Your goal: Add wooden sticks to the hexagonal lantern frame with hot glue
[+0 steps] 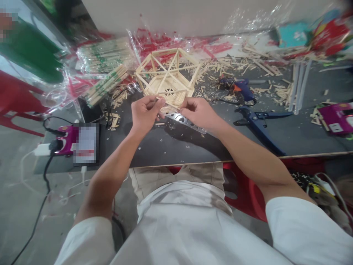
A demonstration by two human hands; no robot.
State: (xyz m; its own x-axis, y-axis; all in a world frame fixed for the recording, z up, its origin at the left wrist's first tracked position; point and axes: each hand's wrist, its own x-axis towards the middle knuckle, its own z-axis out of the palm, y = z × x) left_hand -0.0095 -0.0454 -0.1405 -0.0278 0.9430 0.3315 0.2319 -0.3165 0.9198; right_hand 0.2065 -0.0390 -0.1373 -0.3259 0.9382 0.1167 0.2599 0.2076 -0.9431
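A short thin wooden stick (171,105) spans the gap between my hands. My left hand (147,112) pinches its left end between thumb and fingers. Its right end is in the closed fingers of my right hand (199,111). Just beyond them stands a six-sided open frame of wooden sticks (165,71), with crossing struts on top and a stick-built base. Below my right hand a clear stencil ruler (186,122) lies slantwise on the dark table, partly covered by that hand.
To the right lie a blue hot glue gun (244,89), a dark blue cutter (260,127) and clear glue sticks (299,86). Stick bundles (107,85) and plastic wrap are at back left. A phone (86,143) and purple power strip (66,140) sit left. Wood offcuts litter the back.
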